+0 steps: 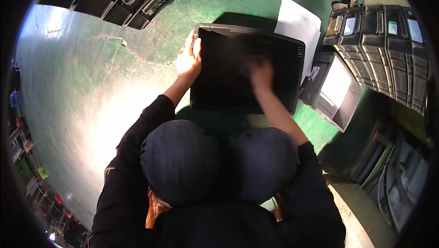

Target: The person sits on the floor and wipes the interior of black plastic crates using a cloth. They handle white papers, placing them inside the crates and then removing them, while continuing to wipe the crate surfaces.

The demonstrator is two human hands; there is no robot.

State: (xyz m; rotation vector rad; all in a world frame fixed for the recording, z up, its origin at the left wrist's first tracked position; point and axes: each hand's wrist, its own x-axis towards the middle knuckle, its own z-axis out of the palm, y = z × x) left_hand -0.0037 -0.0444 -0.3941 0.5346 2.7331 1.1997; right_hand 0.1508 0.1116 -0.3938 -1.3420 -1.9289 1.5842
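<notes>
A large black plastic tray (219, 97) with rounded corners and small perforations along its rim is in front of my knees. My left hand (189, 59) grips its left side near the far corner, the thumb over the rim. My right hand (261, 72) is over the tray's dark inside, right of the middle. Motion smears its fingers, so I cannot make out whether they hold anything. The tray's interior is too dark to show any contents.
White paper sheets (297, 21) lie on the green floor (155, 42) beyond the tray. To the right is a smaller dark bin (348, 108) with a white sheet inside. Stacked black bins stand at far right (384, 42) and far left (119, 1). A crack (123, 44) runs across the floor.
</notes>
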